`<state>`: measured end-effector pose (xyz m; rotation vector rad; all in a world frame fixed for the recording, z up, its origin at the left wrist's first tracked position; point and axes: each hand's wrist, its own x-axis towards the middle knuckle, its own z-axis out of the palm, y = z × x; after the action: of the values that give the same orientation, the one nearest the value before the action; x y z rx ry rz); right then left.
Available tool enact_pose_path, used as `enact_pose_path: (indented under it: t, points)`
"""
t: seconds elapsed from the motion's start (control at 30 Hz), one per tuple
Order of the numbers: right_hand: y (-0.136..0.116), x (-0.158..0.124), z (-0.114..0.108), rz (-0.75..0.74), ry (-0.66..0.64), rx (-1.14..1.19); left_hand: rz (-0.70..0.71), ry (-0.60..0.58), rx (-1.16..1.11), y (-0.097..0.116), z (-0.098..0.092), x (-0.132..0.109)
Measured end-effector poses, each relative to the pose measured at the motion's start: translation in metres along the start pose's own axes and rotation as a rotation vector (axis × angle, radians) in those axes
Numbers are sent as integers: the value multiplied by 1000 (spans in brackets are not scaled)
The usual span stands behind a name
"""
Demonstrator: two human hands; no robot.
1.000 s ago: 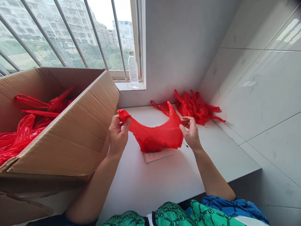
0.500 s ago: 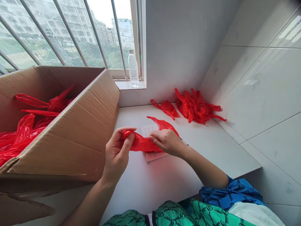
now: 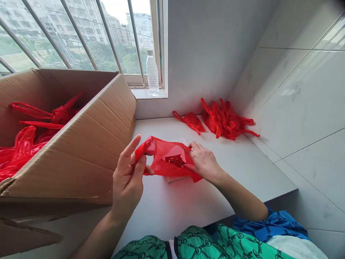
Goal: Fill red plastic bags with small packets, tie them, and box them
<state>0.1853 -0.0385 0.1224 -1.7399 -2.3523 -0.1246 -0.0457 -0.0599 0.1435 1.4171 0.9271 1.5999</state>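
A thin red plastic bag (image 3: pixel 164 158) hangs stretched between my two hands just above the white counter (image 3: pixel 188 205). My left hand (image 3: pixel 128 178) pinches the bag's left edge between thumb and fingers, with the index finger raised. My right hand (image 3: pixel 203 162) grips the bag's right side, fingers pressed into the plastic. A sheet of paper (image 3: pixel 174 178) lies under the bag, mostly hidden by it.
A large open cardboard box (image 3: pixel 81 151) holding several loose red bags (image 3: pixel 24 144) fills the left. One knotted red bag (image 3: pixel 192 121) and a pile of more (image 3: pixel 226 120) lie at the back by the tiled wall. A water bottle (image 3: pixel 152 73) stands on the window sill.
The bag, first stretched wide in the air, was gathered close above the paper, then spread open again between my hands. My right hand moved left and down toward the counter.
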Motion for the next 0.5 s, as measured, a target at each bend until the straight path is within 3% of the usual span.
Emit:
enact_pose_path:
  t: [0.1, 0.17, 0.33, 0.37, 0.43, 0.5]
  points:
    - [16, -14, -15, 24, -116, -12, -32, -44, 59, -4, -1, -2]
    - [19, -23, -29, -28, -88, 22, -26, -88, 84, -2, 1, -3]
    - [-7, -25, -54, -121, 301, 124, -5, -221, 125, 11, 7, -10]
    - [-13, -22, -53, -174, 297, 178, -2, -240, 129, 13, 8, -11]
    - [-19, -17, -42, -255, 161, 266, 6, -256, 131, 17, 9, -14]
    - [-16, -13, -25, -194, -16, 295, 15, -255, 128, 19, 9, -15]
